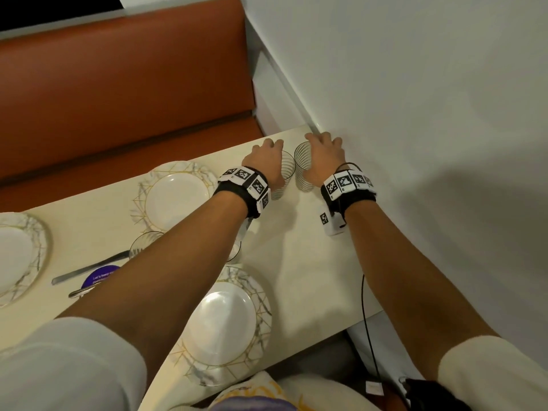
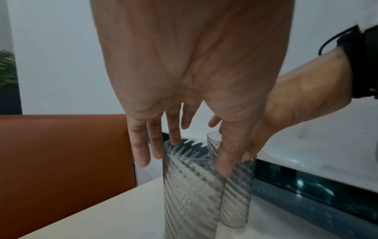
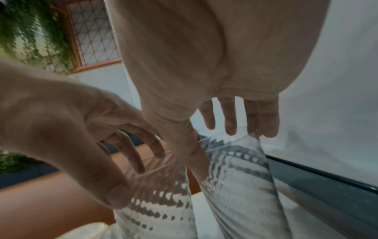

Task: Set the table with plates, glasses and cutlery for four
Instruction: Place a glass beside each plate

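striped clear glasses (image 1: 303, 167), orange bench (image 1: 118, 93)

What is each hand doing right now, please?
Left hand: closed around the left glass.
Right hand: closed around the right glass.

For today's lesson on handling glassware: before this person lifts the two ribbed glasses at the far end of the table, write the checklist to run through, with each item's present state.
1. Left hand round the left glass: ok, thumb and fingers reach down both sides near the rim.
2. Right hand round the right glass: ok, same hold from above.
3. Firmness of both holds: cannot tell.
4. Both glasses upright on the table: ok.
5. Gap between the glasses: not ok, they stand very close and could clink.
6. Room by the wall: not ok, the right hand is close beside it.
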Action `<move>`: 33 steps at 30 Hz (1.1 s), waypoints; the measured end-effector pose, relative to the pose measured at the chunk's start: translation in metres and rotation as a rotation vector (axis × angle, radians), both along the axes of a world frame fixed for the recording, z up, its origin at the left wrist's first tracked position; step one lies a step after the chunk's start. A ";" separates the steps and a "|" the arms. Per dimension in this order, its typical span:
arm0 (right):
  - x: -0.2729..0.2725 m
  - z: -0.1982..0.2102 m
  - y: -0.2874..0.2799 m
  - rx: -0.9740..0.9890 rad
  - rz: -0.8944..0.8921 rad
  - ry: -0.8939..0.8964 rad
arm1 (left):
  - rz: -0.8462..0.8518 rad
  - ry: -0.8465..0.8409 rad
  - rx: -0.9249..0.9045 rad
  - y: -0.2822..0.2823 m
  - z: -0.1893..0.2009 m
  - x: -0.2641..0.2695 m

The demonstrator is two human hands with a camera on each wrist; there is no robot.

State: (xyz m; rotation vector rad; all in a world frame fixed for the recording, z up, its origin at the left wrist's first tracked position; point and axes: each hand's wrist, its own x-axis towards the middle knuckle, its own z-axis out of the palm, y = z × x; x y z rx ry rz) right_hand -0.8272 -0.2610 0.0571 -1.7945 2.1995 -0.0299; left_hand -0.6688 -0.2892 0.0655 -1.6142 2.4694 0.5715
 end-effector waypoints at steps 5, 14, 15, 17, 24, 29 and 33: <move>0.023 0.046 0.005 -0.078 -0.034 0.026 | 0.195 0.231 0.046 0.011 0.035 0.039; 0.169 0.137 0.022 -0.372 0.128 -0.214 | 0.579 0.620 -0.097 0.055 0.089 0.224; 0.193 0.140 0.026 -0.382 0.156 -0.265 | 0.623 0.636 -0.119 0.063 0.089 0.253; 0.244 0.140 0.036 -0.399 0.209 -0.356 | 0.706 0.657 -0.158 0.081 0.087 0.313; 0.433 0.097 0.088 -0.226 0.350 -0.534 | 0.908 0.637 -0.191 0.158 0.055 0.511; 0.553 0.035 0.137 -0.039 0.419 -0.526 | 0.982 0.597 -0.160 0.208 0.020 0.605; 0.604 -0.001 0.165 0.068 0.458 -0.434 | 0.989 0.563 -0.119 0.234 -0.004 0.647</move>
